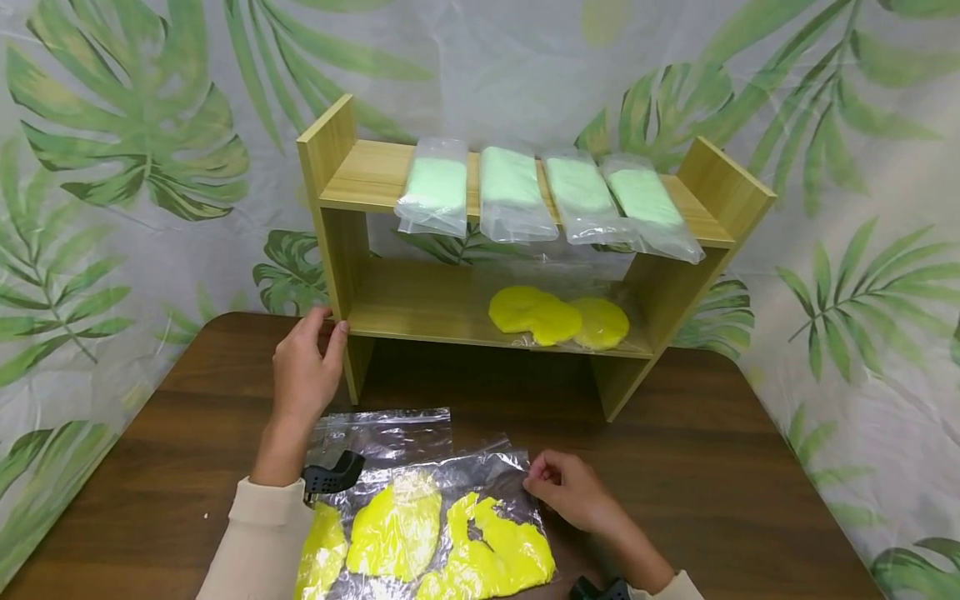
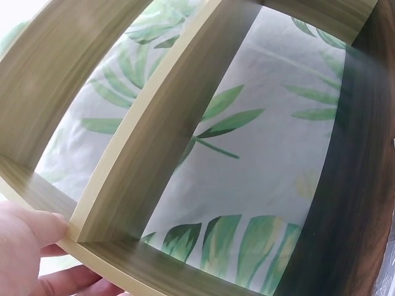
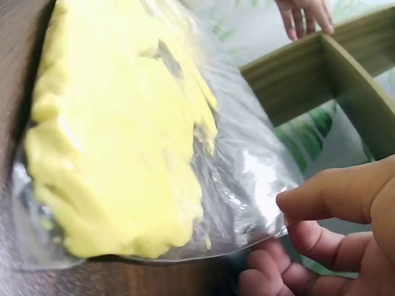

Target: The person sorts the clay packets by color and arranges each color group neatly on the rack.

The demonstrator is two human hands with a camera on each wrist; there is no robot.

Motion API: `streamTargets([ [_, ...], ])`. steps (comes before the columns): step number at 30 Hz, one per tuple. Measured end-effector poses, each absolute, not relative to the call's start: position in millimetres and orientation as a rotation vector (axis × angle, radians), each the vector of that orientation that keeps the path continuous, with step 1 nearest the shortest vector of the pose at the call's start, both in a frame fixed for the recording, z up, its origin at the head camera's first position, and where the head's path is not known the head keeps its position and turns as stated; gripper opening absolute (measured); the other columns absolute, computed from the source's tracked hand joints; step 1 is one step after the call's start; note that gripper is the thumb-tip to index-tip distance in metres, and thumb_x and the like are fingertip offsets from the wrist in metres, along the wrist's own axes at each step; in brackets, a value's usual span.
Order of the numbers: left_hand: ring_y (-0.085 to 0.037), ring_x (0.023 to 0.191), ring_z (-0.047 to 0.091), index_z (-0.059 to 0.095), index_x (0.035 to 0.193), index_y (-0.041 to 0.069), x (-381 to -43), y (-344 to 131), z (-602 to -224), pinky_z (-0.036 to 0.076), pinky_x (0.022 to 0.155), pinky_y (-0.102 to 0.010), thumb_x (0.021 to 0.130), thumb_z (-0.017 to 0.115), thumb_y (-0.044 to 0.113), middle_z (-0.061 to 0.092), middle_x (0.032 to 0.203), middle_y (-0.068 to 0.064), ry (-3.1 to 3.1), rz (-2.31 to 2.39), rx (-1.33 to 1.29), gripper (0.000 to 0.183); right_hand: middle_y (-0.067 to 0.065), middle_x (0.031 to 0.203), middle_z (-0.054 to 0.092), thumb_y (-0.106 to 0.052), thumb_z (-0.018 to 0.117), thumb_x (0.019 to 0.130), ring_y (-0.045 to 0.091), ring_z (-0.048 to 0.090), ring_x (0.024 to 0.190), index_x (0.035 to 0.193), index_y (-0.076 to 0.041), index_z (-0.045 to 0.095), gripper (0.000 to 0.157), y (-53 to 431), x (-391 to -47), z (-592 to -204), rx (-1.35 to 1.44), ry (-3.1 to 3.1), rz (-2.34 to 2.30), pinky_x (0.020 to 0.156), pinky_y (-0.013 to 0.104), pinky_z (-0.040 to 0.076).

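Observation:
My left hand (image 1: 306, 367) grips the front edge of the wooden shelf's left side panel (image 2: 92, 254) where the middle board meets it. The thumb lies at that joint, and the other fingers go round the outer side. With thumb and fingertips, my right hand (image 1: 576, 493) pinches the upper right corner of a clear plastic bag (image 3: 244, 179) holding a flat, ragged yellow mass (image 1: 495, 550). That bag is tilted up in the right wrist view. Beside it lie more yellow pieces (image 1: 396, 527) in clear plastic, partly overlapping at the table's front.
Several bags of pale green material (image 1: 513, 179) lie along the top board, their ends hanging over its front. Two round yellow pieces (image 1: 536, 315) in clear bags sit on the middle board's right half. The shelf stands on a dark wooden table (image 1: 720, 467) before a leaf-patterned cloth (image 1: 142, 108).

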State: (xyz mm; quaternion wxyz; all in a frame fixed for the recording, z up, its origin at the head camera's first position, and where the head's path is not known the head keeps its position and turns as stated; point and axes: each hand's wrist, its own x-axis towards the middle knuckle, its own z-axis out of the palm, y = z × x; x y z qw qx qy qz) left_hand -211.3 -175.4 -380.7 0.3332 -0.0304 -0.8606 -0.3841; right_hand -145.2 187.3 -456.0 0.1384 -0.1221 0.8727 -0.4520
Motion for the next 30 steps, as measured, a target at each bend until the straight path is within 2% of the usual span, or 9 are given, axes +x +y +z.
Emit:
streamTargets([
  [4, -0.036, 0.083, 0.063, 0.061, 0.111, -0.002, -210.6, -175.6, -379.6, 0.045, 0.073, -0.051, 0.098, 0.057, 0.018, 0.067, 0.096, -0.021, -2.251, -1.008, -0.075, 0.025, 0.009, 0.08, 0.063, -0.014, 0.06, 0.095, 0.02, 0.061, 0.067, 0.092, -0.002, 0.054, 0.014, 189.1, -145.0, -450.4, -0.406, 2.452, -1.407, 0.059, 0.03, 0.052],
  [8, -0.037, 0.083, 0.063, 0.061, 0.111, -0.002, -209.7, -176.2, -378.5, 0.045, 0.073, -0.052, 0.098, 0.057, 0.019, 0.066, 0.097, -0.021, -2.249, -1.007, -0.076, 0.025, 0.019, 0.085, 0.068, -0.012, 0.05, 0.101, 0.027, 0.068, 0.071, 0.099, -0.001, 0.045, 0.013, 189.9, -144.2, -446.8, -0.343, 2.346, -1.517, 0.058, 0.037, 0.055],
  [13, -0.037, 0.083, 0.063, 0.06, 0.112, -0.003, -207.9, -176.7, -378.8, 0.045, 0.073, -0.052, 0.098, 0.056, 0.019, 0.066, 0.097, -0.021, -2.256, -1.006, -0.067, 0.026, 0.015, 0.08, 0.068, -0.018, 0.051, 0.101, 0.024, 0.065, 0.064, 0.104, -0.004, 0.043, 0.016, 191.5, -143.6, -445.2, -0.29, 2.401, -1.458, 0.053, 0.036, 0.052],
  [17, -0.037, 0.083, 0.063, 0.06, 0.113, -0.002, -208.0, -176.2, -379.3, 0.045, 0.074, -0.052, 0.098, 0.056, 0.02, 0.066, 0.098, -0.021, -2.264, -1.009, -0.058, 0.027, 0.011, 0.081, 0.066, -0.021, 0.061, 0.095, 0.02, 0.06, 0.065, 0.111, 0.002, 0.049, 0.03, 197.1, -146.2, -445.1, -0.357, 2.439, -1.388, 0.056, 0.033, 0.05],
  [20, -0.037, 0.083, 0.063, 0.06, 0.114, -0.002, -209.6, -175.4, -379.4, 0.045, 0.074, -0.052, 0.099, 0.056, 0.02, 0.066, 0.098, -0.021, -2.265, -1.013, -0.061, 0.028, 0.009, 0.085, 0.066, -0.021, 0.068, 0.09, 0.017, 0.061, 0.071, 0.107, 0.006, 0.06, 0.034, 201.9, -149.4, -444.0, -0.38, 2.446, -1.349, 0.061, 0.03, 0.05],
  [23, -0.036, 0.082, 0.063, 0.06, 0.113, -0.002, -211.0, -174.7, -379.5, 0.046, 0.073, -0.052, 0.099, 0.056, 0.02, 0.066, 0.098, -0.02, -2.26, -1.015, -0.067, 0.027, 0.006, 0.085, 0.067, -0.02, 0.073, 0.086, 0.015, 0.063, 0.073, 0.096, 0.004, 0.069, 0.026, 205.6, -151.5, -442.1, -0.398, 2.441, -1.308, 0.063, 0.028, 0.051],
  [26, -0.036, 0.081, 0.063, 0.06, 0.112, -0.003, -211.7, -174.6, -380.0, 0.046, 0.072, -0.051, 0.098, 0.057, 0.019, 0.066, 0.097, -0.02, -2.253, -1.012, -0.07, 0.026, 0.006, 0.085, 0.068, -0.018, 0.07, 0.088, 0.015, 0.062, 0.072, 0.09, 0.0, 0.071, 0.018, 207.6, -151.9, -440.8, -0.456, 2.437, -1.283, 0.063, 0.028, 0.05],
  [30, -0.035, 0.08, 0.063, 0.061, 0.112, -0.002, -211.4, -175.0, -381.2, 0.046, 0.071, -0.05, 0.098, 0.057, 0.019, 0.067, 0.096, -0.02, -2.255, -1.011, -0.067, 0.026, 0.008, 0.092, 0.067, -0.013, 0.062, 0.095, 0.017, 0.063, 0.077, 0.093, -0.002, 0.068, 0.013, 207.9, -152.0, -442.4, -0.524, 2.441, -1.308, 0.062, 0.027, 0.049],
])
